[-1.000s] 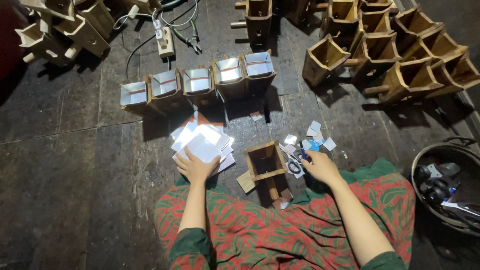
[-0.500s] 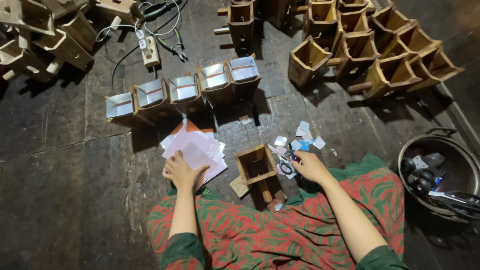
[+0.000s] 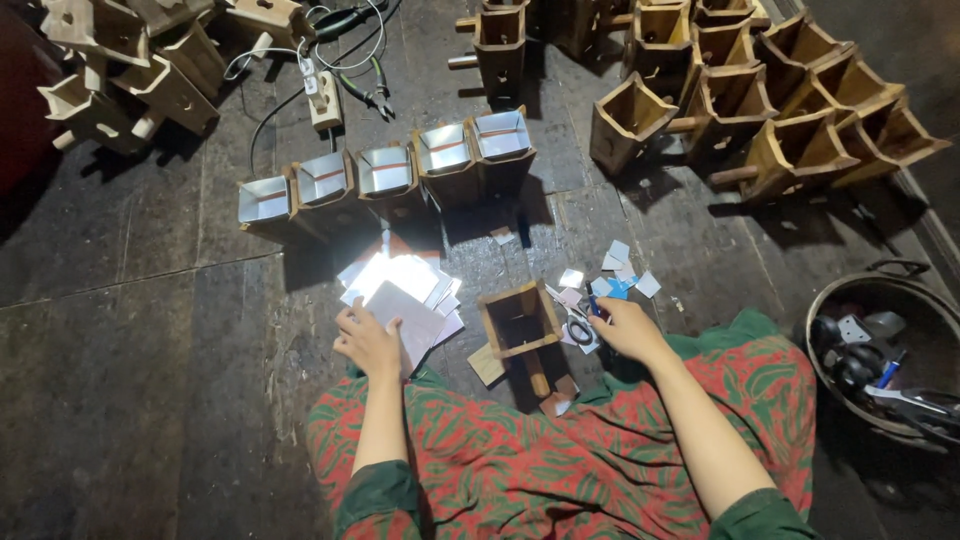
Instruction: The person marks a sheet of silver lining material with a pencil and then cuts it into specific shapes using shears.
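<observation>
While the left hand [image 3: 368, 340] lies flat on shiny white sheets [image 3: 405, 290], grip open, the right hand [image 3: 625, 328] curls over scissors [image 3: 575, 322] beside an open-topped wooden box [image 3: 520, 320]; its hold is unclear.

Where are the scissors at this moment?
In the head view, the scissors lie on the floor right of centre, between the open wooden box and the right hand, which reaches for them.
</observation>
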